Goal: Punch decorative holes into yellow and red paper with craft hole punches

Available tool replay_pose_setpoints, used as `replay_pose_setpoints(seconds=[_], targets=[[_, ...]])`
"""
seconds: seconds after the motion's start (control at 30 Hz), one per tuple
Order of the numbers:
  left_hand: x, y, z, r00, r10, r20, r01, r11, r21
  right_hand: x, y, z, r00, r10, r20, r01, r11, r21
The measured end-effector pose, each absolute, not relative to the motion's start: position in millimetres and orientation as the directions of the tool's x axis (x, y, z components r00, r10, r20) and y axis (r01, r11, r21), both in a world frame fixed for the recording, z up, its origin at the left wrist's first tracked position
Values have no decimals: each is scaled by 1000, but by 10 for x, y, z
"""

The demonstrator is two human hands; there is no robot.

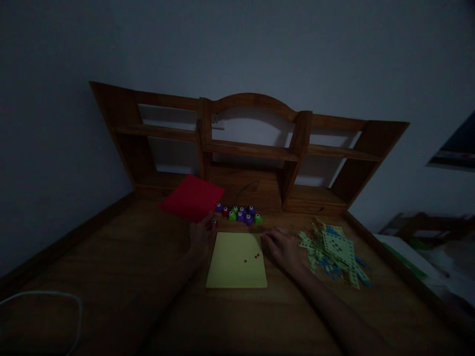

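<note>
My left hand [201, 236] pinches a red sheet of paper [192, 198] near its lower right corner, and the sheet hangs tilted above the desk. Between my hands lies a square pad of yellow paper [233, 272] with a few small red bits on its right half. At the pad's upper right corner, the closed fingers of my right hand [281, 243] meet the paper's edge. Just beyond the pad, several purple, green and red pieces with eye-like tops [240, 216] stand in a cluster. One red piece sits close to my left fingertips. The dim light hides finger detail.
Right of my right forearm lies a loose pile of pale yellow-green and blue perforated pieces [337, 249]. A wooden shelf unit [252, 148] rises along the desk's back. At the lower left, a white cable [48, 292] curves over the wooden desk [111, 267].
</note>
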State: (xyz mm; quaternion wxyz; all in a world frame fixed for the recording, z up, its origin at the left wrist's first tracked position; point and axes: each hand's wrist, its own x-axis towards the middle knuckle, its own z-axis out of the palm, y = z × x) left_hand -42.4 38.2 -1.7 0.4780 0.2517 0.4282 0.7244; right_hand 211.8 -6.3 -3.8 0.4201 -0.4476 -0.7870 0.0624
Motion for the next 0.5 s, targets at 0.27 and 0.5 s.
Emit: replay_pose_setpoints(seconds=[0.27,0.5], targets=[[-440,425,-23,-428,897,-106,-588,-188,787,2118,-61,-42,-241,761,602,651,587,-482],[-473,463,-81,-409,903,-135,-636,-176,751,2113,-43,-26,-198,755,625,651,578,-493]])
